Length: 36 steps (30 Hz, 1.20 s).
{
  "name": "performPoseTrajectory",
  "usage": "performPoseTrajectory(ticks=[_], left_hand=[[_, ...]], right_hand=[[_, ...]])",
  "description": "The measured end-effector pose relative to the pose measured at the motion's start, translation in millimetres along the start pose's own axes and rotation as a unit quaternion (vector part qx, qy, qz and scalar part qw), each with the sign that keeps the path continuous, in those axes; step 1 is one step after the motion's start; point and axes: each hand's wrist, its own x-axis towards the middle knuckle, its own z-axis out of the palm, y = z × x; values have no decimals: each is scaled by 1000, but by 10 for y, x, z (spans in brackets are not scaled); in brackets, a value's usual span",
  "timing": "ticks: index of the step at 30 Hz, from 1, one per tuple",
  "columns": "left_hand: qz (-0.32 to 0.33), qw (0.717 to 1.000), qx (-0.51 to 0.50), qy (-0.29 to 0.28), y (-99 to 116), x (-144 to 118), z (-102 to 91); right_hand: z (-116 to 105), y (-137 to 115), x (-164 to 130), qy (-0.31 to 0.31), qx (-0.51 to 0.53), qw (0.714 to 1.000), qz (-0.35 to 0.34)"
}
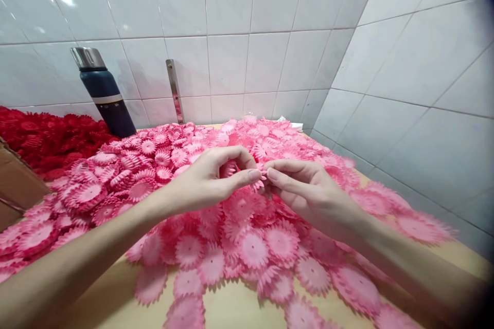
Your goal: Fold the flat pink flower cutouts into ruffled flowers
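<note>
Above the middle of the pink pile on the bench (231, 313), the left hand (210, 180) and the right hand (304, 187) meet fingertip to fingertip, with a small pink paper flower (259, 181) caught right between them, so neither hand is nearer to it than the other. The left grip is pressed together, thumb and fingers pinching the flower from its left side, and more pink petals (228, 168) show inside the curled fingers. The right grip is pressed together too, pinching the same flower from the right, and the flower hangs just over the pile.
</note>
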Motion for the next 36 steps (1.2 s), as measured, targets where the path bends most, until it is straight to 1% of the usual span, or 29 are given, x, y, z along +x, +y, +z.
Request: performPoseTrajectory(ticks=[6,11,16,22,26,36], left_hand=[[7,1000,4,-9,7,0,-8],[0,1000,13,-20,18,5,-33],[2,1000,20,-24,15,0,-33],[5,999,23,-24,14,-7,-33],[6,999,28,-27,15,0,-36],[13,999,22,-33,11,4,-47]], right_hand=[[-16,14,12,-9,6,1000,-7],[-24,10,11,-16,26,999,-13],[-30,21,8,-4,10,1000,-7],[-31,24,9,-14,-2,1000,-20],[-32,18,5,-10,-21,1000,-16],[-37,19,0,-23,-8,1000,-13]])
